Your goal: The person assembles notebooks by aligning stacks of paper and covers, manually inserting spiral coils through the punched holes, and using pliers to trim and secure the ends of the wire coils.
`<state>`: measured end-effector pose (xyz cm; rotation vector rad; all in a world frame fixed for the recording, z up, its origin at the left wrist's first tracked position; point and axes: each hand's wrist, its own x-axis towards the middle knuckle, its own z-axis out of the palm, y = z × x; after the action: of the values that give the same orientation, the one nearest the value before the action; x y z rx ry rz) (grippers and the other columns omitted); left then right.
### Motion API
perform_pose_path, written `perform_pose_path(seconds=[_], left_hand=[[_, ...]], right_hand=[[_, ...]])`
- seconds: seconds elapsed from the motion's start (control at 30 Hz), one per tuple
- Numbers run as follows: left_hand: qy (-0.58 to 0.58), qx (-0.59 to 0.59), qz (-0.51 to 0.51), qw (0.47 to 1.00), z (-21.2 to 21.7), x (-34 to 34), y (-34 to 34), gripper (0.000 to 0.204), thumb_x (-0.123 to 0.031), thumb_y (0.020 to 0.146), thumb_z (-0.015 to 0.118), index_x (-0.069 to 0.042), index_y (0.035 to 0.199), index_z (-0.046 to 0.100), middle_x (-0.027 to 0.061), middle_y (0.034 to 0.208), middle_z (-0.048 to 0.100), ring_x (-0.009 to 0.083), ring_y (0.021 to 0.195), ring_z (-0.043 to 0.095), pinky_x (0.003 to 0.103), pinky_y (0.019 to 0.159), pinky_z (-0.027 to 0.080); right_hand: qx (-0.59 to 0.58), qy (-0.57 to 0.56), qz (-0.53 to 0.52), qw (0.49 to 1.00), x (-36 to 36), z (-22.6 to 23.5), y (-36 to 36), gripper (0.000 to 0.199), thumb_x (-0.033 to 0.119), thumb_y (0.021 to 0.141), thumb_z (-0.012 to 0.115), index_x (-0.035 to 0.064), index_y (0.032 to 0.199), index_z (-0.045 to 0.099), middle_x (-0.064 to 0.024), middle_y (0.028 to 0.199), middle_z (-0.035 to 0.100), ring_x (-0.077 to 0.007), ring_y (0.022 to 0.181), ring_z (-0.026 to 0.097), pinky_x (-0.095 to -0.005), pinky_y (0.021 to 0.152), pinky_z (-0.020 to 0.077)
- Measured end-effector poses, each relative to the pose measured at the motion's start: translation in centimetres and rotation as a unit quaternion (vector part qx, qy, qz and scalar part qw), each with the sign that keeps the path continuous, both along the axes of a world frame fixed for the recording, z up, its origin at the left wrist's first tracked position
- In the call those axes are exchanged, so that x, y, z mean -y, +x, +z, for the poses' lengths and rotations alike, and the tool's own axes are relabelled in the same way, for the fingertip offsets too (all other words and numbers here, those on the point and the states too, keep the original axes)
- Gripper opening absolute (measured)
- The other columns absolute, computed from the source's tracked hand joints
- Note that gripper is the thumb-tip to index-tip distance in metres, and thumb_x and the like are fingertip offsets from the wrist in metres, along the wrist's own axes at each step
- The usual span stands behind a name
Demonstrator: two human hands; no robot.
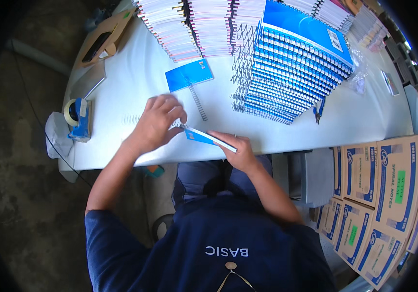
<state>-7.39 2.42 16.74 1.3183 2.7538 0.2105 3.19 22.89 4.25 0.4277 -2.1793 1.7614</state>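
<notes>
I hold a small blue notebook on edge over the white table. My right hand grips its near end. My left hand pinches its far end where a wire spiral lies on the table. Another blue notebook lies flat further back, with a loose spiral beside it.
A tall slanted stack of blue spiral notebooks stands at the right, loose wire spirals leaning against it. Unbound paper stacks line the back. A tape dispenser sits at the left edge. Cardboard boxes lie on the floor at right.
</notes>
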Motion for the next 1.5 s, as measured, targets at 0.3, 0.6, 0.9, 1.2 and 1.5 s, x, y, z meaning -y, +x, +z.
perform_pose_path(seconds=[0.3, 0.6, 0.9, 1.2, 1.5], left_hand=[[0.123, -0.327, -0.133, 0.927, -13.2, 3.6, 6.5, 0.104, -0.08, 0.074, 0.033, 0.001, 0.14, 0.027, 0.0307, 0.147, 0.014, 0.0462, 0.138, 0.001, 0.06, 0.105, -0.007], [0.119, -0.253, -0.157, 0.947, -15.7, 4.5, 9.7, 0.112, -0.085, 0.07, 0.029, 0.003, 0.139, 0.028, 0.0355, 0.142, 0.02, 0.0556, 0.132, 0.006, 0.067, 0.101, -0.006], [0.152, -0.283, -0.183, 0.929, -15.5, 2.6, 9.6, 0.1, -0.078, 0.079, 0.029, 0.003, 0.137, 0.034, 0.0371, 0.133, 0.034, 0.0578, 0.131, 0.01, 0.064, 0.104, -0.003], [0.255, -0.228, -0.199, 0.918, -15.0, 0.6, 8.1, 0.107, -0.078, 0.072, 0.042, 0.006, 0.137, 0.026, 0.0386, 0.134, 0.029, 0.0558, 0.121, 0.032, 0.07, 0.097, 0.017], [0.24, -0.175, -0.203, 0.933, -14.4, -0.6, 9.3, 0.098, -0.074, 0.076, 0.042, 0.006, 0.132, 0.033, 0.0403, 0.13, 0.029, 0.0568, 0.119, 0.031, 0.067, 0.094, 0.025]], right_hand=[[-0.078, 0.035, -0.05, 0.995, 1.5, -0.4, 1.1, 0.045, -0.013, 0.071, 0.053, 0.0048, 0.111, 0.063, -0.0135, 0.106, 0.065, -0.029, 0.094, 0.064, -0.0354, 0.081, 0.0516], [-0.16, 0.085, -0.041, 0.983, 2.0, -0.5, 1.0, 0.04, -0.008, 0.071, 0.06, 0.0019, 0.11, 0.063, -0.013, 0.104, 0.066, -0.0268, 0.094, 0.065, -0.036, 0.08, 0.0524], [-0.154, 0.087, -0.043, 0.983, 1.6, -0.9, 1.1, 0.048, -0.009, 0.066, 0.06, -0.0001, 0.113, 0.06, -0.0142, 0.11, 0.064, -0.0286, 0.098, 0.063, -0.0359, 0.084, 0.0509], [-0.145, 0.088, -0.037, 0.985, 2.0, -0.8, 1.2, 0.046, -0.007, 0.07, 0.059, 0.0021, 0.115, 0.059, -0.0139, 0.111, 0.063, -0.0291, 0.101, 0.062, -0.0366, 0.087, 0.0499], [-0.108, 0.075, -0.033, 0.991, 1.8, -0.9, 1.3, 0.043, 0.002, 0.075, 0.063, 0.0036, 0.118, 0.057, -0.0142, 0.11, 0.063, -0.0285, 0.097, 0.063, -0.0365, 0.081, 0.0519]])
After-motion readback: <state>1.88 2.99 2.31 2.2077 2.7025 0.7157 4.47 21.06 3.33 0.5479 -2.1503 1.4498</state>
